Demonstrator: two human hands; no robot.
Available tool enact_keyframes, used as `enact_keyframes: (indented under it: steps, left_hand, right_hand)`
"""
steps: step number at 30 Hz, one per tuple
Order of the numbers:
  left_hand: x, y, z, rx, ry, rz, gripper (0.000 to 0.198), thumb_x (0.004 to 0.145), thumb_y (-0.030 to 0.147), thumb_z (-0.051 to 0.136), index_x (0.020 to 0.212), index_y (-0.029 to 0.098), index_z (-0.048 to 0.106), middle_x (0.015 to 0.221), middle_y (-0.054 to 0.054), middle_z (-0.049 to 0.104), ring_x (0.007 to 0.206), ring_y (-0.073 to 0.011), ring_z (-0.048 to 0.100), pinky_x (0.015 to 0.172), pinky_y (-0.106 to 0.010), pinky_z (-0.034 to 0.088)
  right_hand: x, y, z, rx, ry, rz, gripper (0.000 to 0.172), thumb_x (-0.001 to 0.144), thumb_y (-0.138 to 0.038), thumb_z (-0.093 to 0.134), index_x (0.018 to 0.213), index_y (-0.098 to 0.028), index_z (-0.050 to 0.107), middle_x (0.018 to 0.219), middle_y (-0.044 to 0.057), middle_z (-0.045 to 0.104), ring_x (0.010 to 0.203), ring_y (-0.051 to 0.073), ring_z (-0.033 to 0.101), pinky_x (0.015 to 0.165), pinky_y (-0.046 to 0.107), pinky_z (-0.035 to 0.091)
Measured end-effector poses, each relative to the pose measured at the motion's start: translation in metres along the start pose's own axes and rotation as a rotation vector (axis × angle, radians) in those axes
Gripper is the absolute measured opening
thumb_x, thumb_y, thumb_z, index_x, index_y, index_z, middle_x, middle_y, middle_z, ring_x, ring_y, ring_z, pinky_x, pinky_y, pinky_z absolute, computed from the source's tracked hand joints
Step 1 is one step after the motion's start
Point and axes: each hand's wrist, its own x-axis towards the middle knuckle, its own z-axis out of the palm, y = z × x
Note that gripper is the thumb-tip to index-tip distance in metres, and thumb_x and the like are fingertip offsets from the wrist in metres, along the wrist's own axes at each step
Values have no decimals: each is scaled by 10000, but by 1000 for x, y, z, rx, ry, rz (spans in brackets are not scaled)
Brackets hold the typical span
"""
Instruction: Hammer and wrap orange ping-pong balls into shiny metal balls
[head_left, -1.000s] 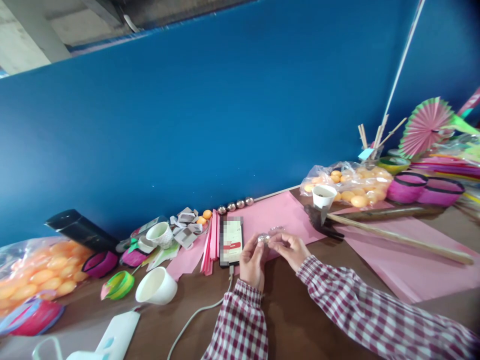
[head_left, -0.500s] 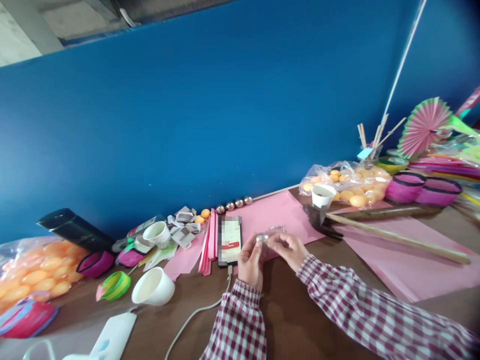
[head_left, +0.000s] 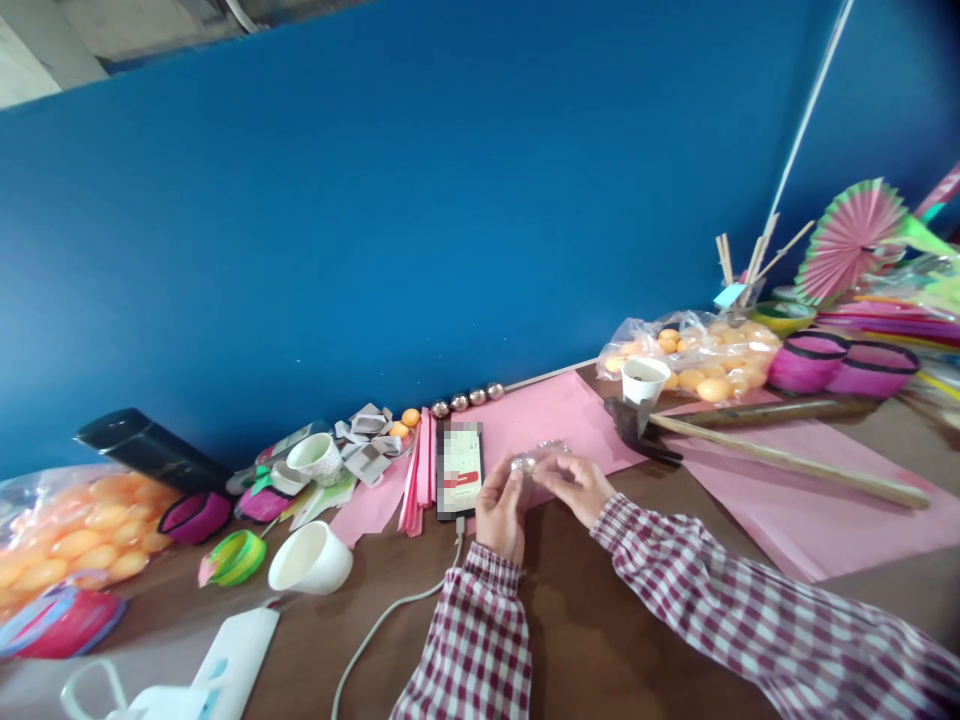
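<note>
A small shiny silver ball (head_left: 523,463) sits between the fingertips of my left hand (head_left: 501,512), which is closed on it. My right hand (head_left: 579,487) is pinched shut at the ball's right side; what its fingertips grip is too small to make out. Just behind the right fingers lies a glittery clear piece (head_left: 555,445) on pink paper (head_left: 547,408). Left of my hands a phone (head_left: 460,470) lies plugged into a white cable (head_left: 397,606). Several shiny metal balls (head_left: 478,397) line the wall behind.
To the right lie a hammer (head_left: 637,432) with a white cup (head_left: 645,378), wooden sticks (head_left: 795,460), bagged orange balls (head_left: 712,387) and purple bands (head_left: 874,370). At left are a white paper cup (head_left: 310,560), a power strip (head_left: 238,660) and another bag of orange balls (head_left: 82,545).
The view has tilted down slightly, so the wall and table items sit a little higher. Both hands stay together around the silver ball, with only small finger shifts.
</note>
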Motion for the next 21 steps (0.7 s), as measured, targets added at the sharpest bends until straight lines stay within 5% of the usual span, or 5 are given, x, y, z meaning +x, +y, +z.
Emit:
enact_keyframes:
  steps: [21]
  left_hand:
    - [2,-3,-3,62,-2,46,387,683,239,643,1062,184,591,1018,-78,647,1064,-195,524,951,-336,349]
  right_hand:
    - [-1,0,1,-68,-25,-16,166,714,-310,568,703,-152,615,1048,83,608,906,196,586,816,352,454]
